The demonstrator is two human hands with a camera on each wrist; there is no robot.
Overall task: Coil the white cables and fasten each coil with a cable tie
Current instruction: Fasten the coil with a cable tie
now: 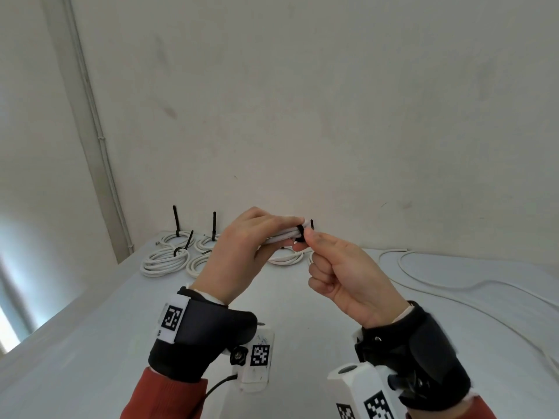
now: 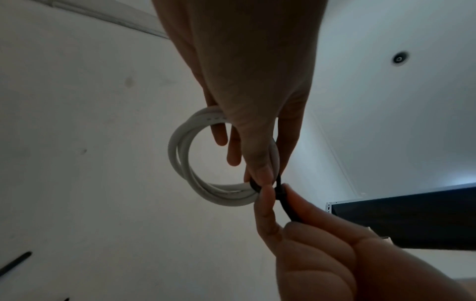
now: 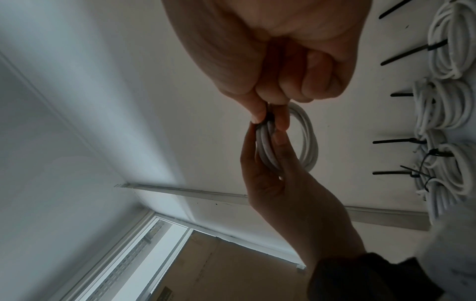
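Observation:
My left hand (image 1: 242,246) holds a small coil of white cable (image 1: 282,235) up above the table, fingers and thumb wrapped round its bundled strands. In the left wrist view the white coil (image 2: 185,163) hangs as a ring below the left hand (image 2: 247,101). A black cable tie (image 1: 300,232) circles the bundle at its right end. My right hand (image 1: 335,270) pinches the black tie (image 2: 284,201) between thumb and forefinger, its other fingers curled. In the right wrist view the right hand (image 3: 270,114) pinches at the coil (image 3: 304,142), and the tie is mostly hidden there.
Several tied white coils (image 1: 165,260) with black tie tails sticking up lie at the table's far left against the wall; they show as tied coils (image 3: 450,101) in the right wrist view. A loose white cable (image 1: 438,282) snakes over the grey table (image 1: 90,343) at right.

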